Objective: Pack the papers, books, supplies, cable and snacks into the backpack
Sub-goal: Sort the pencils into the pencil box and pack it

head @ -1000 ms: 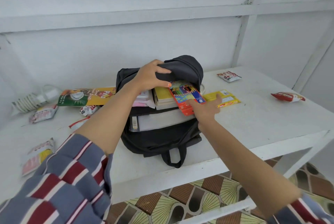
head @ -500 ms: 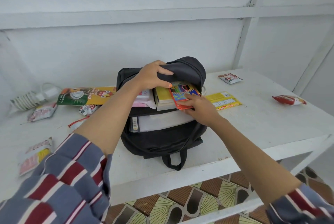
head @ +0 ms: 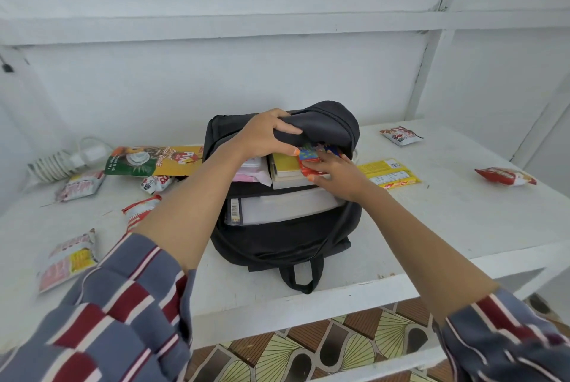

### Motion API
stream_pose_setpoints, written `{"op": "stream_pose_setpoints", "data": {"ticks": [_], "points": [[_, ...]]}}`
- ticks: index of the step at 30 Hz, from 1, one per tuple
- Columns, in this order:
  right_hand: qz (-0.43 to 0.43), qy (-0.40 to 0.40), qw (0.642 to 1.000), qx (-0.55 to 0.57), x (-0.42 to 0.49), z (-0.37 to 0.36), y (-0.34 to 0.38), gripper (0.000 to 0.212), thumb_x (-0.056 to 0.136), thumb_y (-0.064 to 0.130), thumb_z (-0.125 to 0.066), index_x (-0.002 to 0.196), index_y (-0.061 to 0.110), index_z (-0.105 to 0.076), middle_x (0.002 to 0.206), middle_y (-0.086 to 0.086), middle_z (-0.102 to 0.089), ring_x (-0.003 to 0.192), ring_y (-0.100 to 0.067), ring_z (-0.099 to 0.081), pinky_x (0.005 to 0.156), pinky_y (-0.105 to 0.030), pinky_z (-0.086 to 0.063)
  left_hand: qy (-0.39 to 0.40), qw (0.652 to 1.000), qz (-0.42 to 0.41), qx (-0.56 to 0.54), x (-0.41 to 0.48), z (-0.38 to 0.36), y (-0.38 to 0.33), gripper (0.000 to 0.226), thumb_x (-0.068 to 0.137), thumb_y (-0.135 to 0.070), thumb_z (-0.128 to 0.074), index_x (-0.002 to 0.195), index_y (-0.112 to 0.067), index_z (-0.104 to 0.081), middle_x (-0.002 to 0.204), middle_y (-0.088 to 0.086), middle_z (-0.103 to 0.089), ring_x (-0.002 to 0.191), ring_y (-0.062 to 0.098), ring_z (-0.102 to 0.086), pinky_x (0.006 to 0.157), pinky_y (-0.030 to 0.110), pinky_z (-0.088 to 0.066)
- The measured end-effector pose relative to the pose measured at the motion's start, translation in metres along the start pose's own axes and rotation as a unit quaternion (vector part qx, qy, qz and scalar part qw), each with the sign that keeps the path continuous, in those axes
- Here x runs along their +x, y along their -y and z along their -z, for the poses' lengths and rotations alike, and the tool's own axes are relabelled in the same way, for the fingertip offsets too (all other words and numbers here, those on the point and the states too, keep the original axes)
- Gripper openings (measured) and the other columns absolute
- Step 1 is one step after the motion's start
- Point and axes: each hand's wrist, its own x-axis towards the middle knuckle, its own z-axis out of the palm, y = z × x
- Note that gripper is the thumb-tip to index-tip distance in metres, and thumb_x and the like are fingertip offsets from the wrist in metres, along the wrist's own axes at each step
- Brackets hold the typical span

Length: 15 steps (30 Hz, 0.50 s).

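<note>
Most of the coloured pencil box [head: 308,154] was tucked under the top flap [head: 324,125] of the backpack [head: 277,242] and behind the right hand [head: 339,176], so only one end showed. That hand pinched it, thumb underneath, right at the bag's mouth. The left hand [head: 262,137] gripped the flap just above.

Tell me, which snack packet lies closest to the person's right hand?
The long yellow packet, flat beside the backpack, right by the right hand; the red packet and the rest lie farther off.
</note>
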Motion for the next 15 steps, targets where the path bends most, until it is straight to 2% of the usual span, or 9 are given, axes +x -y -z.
{"op": "stream_pose_setpoints", "data": {"ticks": [7, 15], "points": [[0.020, -0.024, 1.000, 0.005, 0.014, 0.001, -0.010, 0.044, 0.096, 0.035, -0.048, 0.138, 0.027, -0.044, 0.153, -0.002, -0.027, 0.142, -0.020, -0.021, 0.115, -0.036, -0.011, 0.008, 1.000, 0.009, 0.006, -0.002, -0.001, 0.000, 0.046, 0.070, -0.017, -0.080, 0.114, -0.016, -0.067, 0.131, 0.000, -0.049, 0.119, 0.014, -0.047, 0.104, 0.026, -0.033], [0.030, -0.027, 0.999, 0.018, 0.014, -0.001, -0.015, 0.048, 0.093, 0.036, -0.053, 0.139, 0.028, -0.043, 0.151, 0.001, -0.032, 0.139, -0.021, -0.026, 0.114, -0.034, -0.014, 0.016, 0.999, 0.014, 0.027, -0.007, -0.004, -0.002, 0.046, 0.072, -0.020, -0.079, 0.116, -0.018, -0.066, 0.134, -0.001, -0.046, 0.121, 0.013, -0.042, 0.099, 0.022, -0.029]]}}
